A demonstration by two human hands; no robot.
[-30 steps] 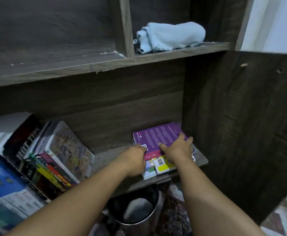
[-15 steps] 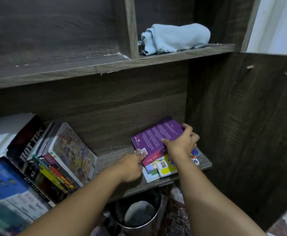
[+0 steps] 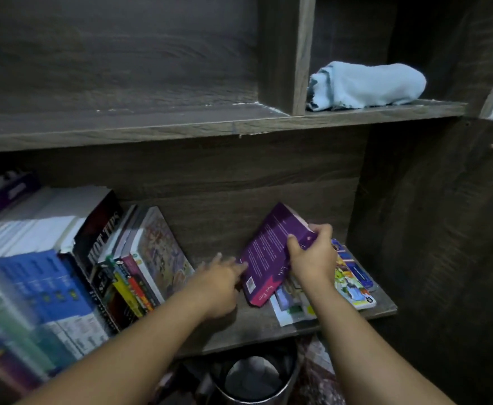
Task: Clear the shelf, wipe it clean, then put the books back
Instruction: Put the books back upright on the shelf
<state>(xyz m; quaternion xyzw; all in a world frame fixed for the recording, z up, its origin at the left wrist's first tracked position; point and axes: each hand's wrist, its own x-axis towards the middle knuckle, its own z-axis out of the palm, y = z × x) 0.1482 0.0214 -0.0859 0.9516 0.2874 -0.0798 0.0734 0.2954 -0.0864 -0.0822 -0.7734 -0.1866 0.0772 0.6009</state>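
Head view:
- The right hand [image 3: 312, 258] grips the purple book [image 3: 268, 252]: thumb on the back cover, fingers curled over the book's far edge.
- The purple book is tilted, with its upper end raised toward the back panel and its lower end down at the lower shelf [image 3: 239, 328]. It sits at the right end of that shelf, partly over the flat books [image 3: 353, 283].
- The left hand [image 3: 219, 285] is stretched toward the purple book's left edge. Its fingers are fairly straight and hold nothing. Blur hides whether the tips touch the cover.
- The flat books lie face up in a small stack against the right side wall. Their covers are bright yellow, green and blue.
- A row of leaning books [image 3: 140, 267] fills the left half of the lower shelf, slanting left. One black spine reads "HOT TIPS" [image 3: 102, 235].
- There is a bare stretch of board between the leaning books and the purple book. The left hand is over it.
- The upper shelf [image 3: 233, 125] has an upright divider [image 3: 286, 54].
- A rolled light-blue cloth [image 3: 368, 83] lies in the compartment right of the divider, just beside it.
- A round bin [image 3: 254, 381] stands below the lower shelf.
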